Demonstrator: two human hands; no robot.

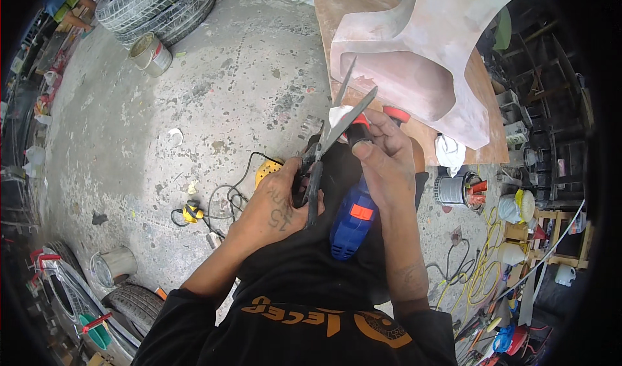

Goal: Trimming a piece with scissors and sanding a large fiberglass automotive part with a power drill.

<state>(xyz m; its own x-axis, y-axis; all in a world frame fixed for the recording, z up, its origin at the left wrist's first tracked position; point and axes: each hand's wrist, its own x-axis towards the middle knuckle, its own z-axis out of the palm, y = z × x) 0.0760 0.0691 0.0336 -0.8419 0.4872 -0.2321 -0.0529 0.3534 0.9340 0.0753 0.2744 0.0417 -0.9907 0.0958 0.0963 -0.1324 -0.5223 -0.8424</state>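
My left hand [275,207] is closed around the handles of dark metal scissors [319,151], whose blades are spread apart and point away from me. Between the blades sits a white piece [337,114] on the end of a black-and-red part [357,132]. My right hand [392,162] pinches that part, thumb on top; its exact kind cannot be made out. A blue power tool [353,233] with an orange-red switch rests over my lap, beside the right forearm. Whether the black-and-red part belongs to it is hidden by the hand. A red round piece [396,114] shows just beyond my fingers.
A large pinkish-white moulded panel [421,55] lies on a brown board [499,149] ahead right, with a white cloth [449,154] at its edge. Cables [489,249] trail on the right floor. Stacked tyres [155,9] and a can [150,55] stand far left; another person [68,3] is behind.
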